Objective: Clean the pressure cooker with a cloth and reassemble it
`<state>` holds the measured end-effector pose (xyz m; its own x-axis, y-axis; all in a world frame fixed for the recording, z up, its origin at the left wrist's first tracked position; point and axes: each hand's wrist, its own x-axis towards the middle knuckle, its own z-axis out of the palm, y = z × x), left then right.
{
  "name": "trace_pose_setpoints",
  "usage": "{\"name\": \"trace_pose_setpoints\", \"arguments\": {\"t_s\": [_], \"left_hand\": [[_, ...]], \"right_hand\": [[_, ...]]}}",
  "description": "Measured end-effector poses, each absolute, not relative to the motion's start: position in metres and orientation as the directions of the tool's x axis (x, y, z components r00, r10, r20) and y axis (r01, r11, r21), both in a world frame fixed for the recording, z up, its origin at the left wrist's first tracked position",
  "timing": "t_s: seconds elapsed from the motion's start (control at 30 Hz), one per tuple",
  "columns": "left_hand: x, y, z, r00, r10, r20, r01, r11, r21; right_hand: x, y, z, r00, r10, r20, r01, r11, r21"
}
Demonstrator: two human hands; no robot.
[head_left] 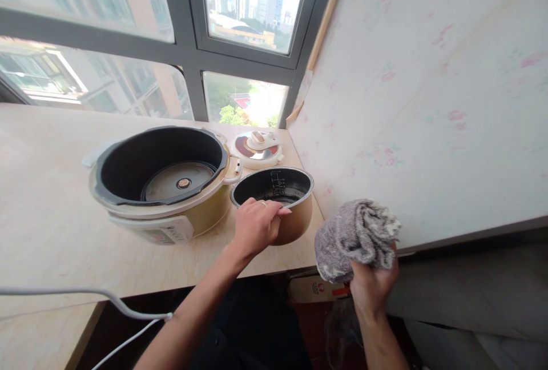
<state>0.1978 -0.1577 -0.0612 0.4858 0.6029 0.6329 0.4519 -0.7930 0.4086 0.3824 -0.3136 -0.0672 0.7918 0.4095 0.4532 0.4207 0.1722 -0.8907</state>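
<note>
My left hand (259,222) is closed on the near rim of a round inner pot (295,224), dark inside and golden brown outside. Level marks show on the pot's inner wall. To the right, off the counter's edge, my right hand (377,284) grips a bunched grey cloth (357,238). Cloth and pot are apart. Left of the pot stands a pressure cooker body (209,210) without its lid; a bare heating plate with a round centre piece shows at its bottom. The white lid (257,156) lies behind the pot.
The pale counter (43,187) runs along a grey-framed window (188,56). A flowered wall (428,101) rises at the right. A white cord (85,291) crosses the counter's front left. Below the counter's edge is a box (310,290).
</note>
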Motion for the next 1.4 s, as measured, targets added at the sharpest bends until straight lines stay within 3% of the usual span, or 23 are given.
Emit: {"name": "trace_pose_setpoints", "arguments": {"t_s": [0.17, 0.27, 0.37, 0.47, 0.63, 0.77, 0.87, 0.97, 1.17, 1.4], "left_hand": [[0.197, -0.160, -0.049, 0.420, 0.653, 0.630, 0.428, -0.755, 0.497], [0.196, -0.163, -0.043, 0.418, 0.644, 0.640, 0.402, -0.763, 0.506], [0.193, -0.163, -0.041, 0.397, 0.659, 0.639, 0.388, -0.751, 0.534], [0.189, -0.163, -0.044, 0.345, 0.685, 0.642, 0.371, -0.728, 0.577], [0.182, -0.165, -0.052, 0.234, 0.708, 0.667, 0.327, -0.703, 0.632], [0.176, -0.169, -0.056, 0.223, 0.675, 0.704, 0.231, -0.738, 0.634], [0.172, -0.173, -0.058, 0.246, 0.633, 0.734, 0.157, -0.774, 0.614], [0.170, -0.175, -0.060, 0.267, 0.613, 0.743, 0.102, -0.785, 0.611], [0.163, -0.170, -0.063, 0.301, 0.598, 0.743, 0.034, -0.785, 0.618], [0.151, -0.157, -0.066, 0.444, 0.600, 0.666, 0.121, -0.776, 0.619]], "right_hand": [[0.340, -0.296, -0.050, 0.442, 0.600, 0.667, 0.718, 0.210, -0.664], [0.321, -0.277, -0.044, 0.316, 0.596, 0.738, 0.796, 0.256, -0.549], [0.321, -0.264, -0.046, 0.327, 0.582, 0.744, 0.812, 0.230, -0.537], [0.332, -0.255, -0.044, 0.415, 0.593, 0.690, 0.763, 0.186, -0.618], [0.361, -0.238, -0.028, 0.583, 0.658, 0.477, 0.552, 0.109, -0.827], [0.399, -0.219, -0.026, 0.673, 0.721, 0.165, 0.239, -0.001, -0.971], [0.431, -0.207, -0.036, 0.615, 0.773, -0.158, -0.065, -0.150, -0.987], [0.455, -0.199, -0.051, 0.486, 0.776, -0.402, -0.295, -0.288, -0.911], [0.466, -0.188, -0.065, 0.334, 0.720, -0.609, -0.486, -0.422, -0.765], [0.460, -0.197, -0.061, 0.331, 0.750, -0.573, -0.512, -0.367, -0.776]]}}
